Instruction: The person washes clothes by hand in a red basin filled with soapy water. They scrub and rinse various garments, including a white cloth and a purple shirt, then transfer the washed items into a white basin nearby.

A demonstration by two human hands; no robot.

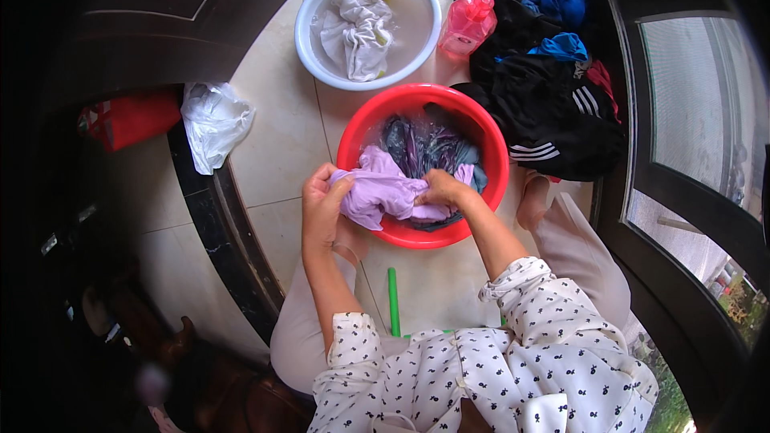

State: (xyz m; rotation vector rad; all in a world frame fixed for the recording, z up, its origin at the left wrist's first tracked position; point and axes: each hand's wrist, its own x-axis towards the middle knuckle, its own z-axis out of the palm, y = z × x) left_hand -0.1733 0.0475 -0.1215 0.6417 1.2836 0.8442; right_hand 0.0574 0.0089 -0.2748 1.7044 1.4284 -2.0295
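A wet lilac garment stretches between my two hands over the near side of a red plastic basin. My left hand grips its left end at the basin's rim. Farther right, my right hand is closed on the bunched cloth inside the basin. Behind the lilac cloth, dark blue-grey and purple wet laundry lies in sudsy water. Beyond it stands a light blue basin, where a white garment with yellow-green trim sits in cloudy water.
A pink bottle stands by the blue basin. Dark clothes, some with white stripes, are piled at the right beside a dark-framed glass door. A white plastic bag lies at left. Between my legs is a green bar.
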